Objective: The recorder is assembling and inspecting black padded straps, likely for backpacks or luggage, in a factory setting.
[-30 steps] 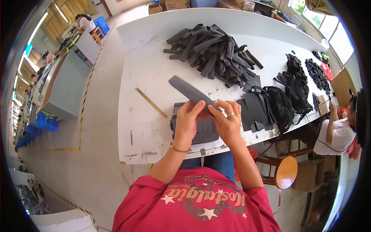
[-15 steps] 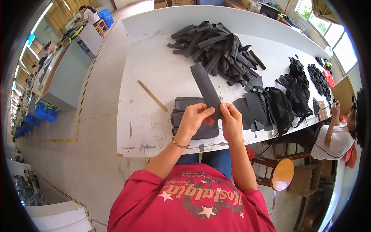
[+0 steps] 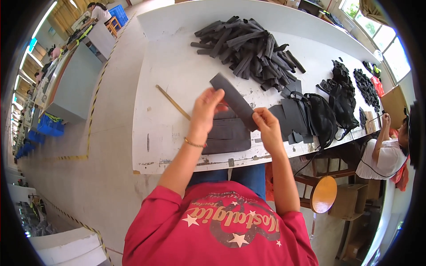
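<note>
A flat, dark grey strip (image 3: 235, 100) is held slanting above the table, its upper end leaning to the left. My right hand (image 3: 268, 126) pinches its lower end between thumb and fingers. Farther up the strip's left edge is my left hand (image 3: 206, 108), thumb against the strip and fingers partly behind it, slightly blurred. Below the hands, near the table's front edge, lies a stack of dark flat pieces (image 3: 227, 138), partly covered by my left hand and the strip. A thin wooden stick (image 3: 172, 101) rests to the left of the stack.
On the white table (image 3: 166, 57), a large heap of dark strips (image 3: 248, 48) lies at the back. Dark flat sheets (image 3: 290, 117) and a black bag (image 3: 321, 117) are to the right. A co-worker (image 3: 384, 153) sits at the far right, near a wooden stool (image 3: 323, 195).
My left hand has moved up along the strip from its lower end, towards the upper left. My right hand keeps its pinch on the lower end. The view has shifted slightly.
</note>
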### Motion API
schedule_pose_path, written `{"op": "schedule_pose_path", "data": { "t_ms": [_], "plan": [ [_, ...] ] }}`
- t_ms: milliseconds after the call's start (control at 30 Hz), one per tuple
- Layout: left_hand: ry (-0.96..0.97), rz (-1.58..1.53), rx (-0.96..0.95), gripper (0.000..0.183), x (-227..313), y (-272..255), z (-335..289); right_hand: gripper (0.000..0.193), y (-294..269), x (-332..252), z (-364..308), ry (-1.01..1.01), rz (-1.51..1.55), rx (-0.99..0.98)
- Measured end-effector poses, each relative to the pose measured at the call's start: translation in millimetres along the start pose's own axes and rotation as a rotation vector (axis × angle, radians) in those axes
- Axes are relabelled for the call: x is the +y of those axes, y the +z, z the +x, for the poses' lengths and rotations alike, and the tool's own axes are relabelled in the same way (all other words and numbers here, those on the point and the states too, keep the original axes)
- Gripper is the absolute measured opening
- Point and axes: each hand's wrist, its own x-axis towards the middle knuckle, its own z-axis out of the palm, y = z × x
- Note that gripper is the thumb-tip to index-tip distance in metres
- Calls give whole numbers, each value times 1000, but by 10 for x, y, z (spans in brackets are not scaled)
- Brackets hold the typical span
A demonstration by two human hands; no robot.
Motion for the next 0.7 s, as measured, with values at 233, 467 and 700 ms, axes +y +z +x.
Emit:
{"op": "schedule_pose_path", "data": {
  "t_ms": [233,467,700],
  "plan": [
    [-20,293,99,22,17,-580,61,16,-48,130,540,-44,-398,-44],
    [-16,943,234,24,-425,-988,111,15,67,613,705,-225,-676,-63],
    [125,936,250,33,-247,-874,358,27,-482,600,1390,-224,-640,423]
  ]
}}
